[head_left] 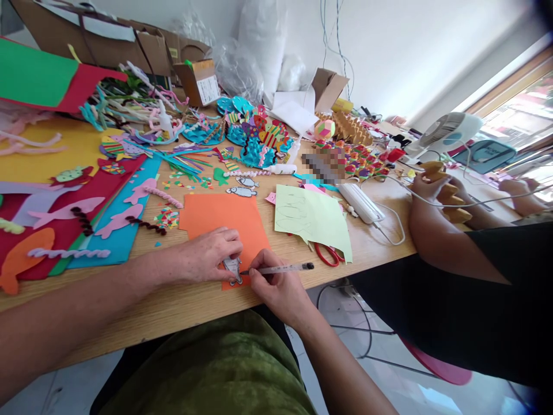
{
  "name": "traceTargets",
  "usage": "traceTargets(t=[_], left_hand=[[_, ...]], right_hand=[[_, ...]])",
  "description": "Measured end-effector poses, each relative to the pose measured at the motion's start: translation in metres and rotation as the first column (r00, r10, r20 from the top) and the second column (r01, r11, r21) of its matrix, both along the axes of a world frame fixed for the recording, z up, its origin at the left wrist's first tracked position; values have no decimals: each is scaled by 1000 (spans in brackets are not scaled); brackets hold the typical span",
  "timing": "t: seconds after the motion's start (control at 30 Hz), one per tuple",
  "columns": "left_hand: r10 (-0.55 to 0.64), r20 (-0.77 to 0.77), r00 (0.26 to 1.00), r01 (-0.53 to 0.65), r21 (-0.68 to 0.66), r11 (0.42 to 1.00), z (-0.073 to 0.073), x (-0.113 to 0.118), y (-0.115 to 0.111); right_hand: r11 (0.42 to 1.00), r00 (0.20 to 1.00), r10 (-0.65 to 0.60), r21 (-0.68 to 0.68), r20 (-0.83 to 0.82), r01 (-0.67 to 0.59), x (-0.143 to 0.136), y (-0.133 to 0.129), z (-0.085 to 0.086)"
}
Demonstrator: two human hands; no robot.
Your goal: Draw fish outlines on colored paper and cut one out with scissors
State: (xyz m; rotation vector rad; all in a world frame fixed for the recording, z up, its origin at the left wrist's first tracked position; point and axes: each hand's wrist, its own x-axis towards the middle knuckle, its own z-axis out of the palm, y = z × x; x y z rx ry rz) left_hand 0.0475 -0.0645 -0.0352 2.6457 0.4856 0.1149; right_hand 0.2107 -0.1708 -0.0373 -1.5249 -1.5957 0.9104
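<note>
An orange sheet point(224, 216) lies at the table's front edge. On its lower part is a small grey fish cutout point(233, 266), pinned down by the fingers of my left hand point(211, 253). My right hand point(276, 285) grips a pen point(285, 268), its tip touching down beside the cutout. Two more grey fish cutouts point(241, 191) rest just beyond the orange sheet. A pale green sheet point(313, 216) with pencil outlines sits to the right, partly over red scissors point(327, 255).
Coloured sheets point(123, 230) with paper fish cover the left side. Glue bottles point(283, 169), pipe cleaners and decorated blue pieces point(259, 155) stand behind. A white power strip point(360, 203) lies at right, near another person's arms point(425, 213) and a fan point(449, 132).
</note>
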Motion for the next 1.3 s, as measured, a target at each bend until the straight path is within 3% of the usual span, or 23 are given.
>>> traceTargets(t=[0.33, 0.9, 1.3], left_hand=[[2, 2, 1000, -2, -2, 1000, -1, 0, 0], [31, -47, 998, -31, -17, 999, 5, 1, -3], [18, -27, 999, -19, -20, 1000, 2, -1, -1]], right_hand=[[1000, 999, -5, 0, -43, 5, 2, 1, -1], [1000, 1000, 18, 14, 24, -19, 5, -10, 1], [1000, 998, 17, -11, -54, -18, 6, -10, 3]])
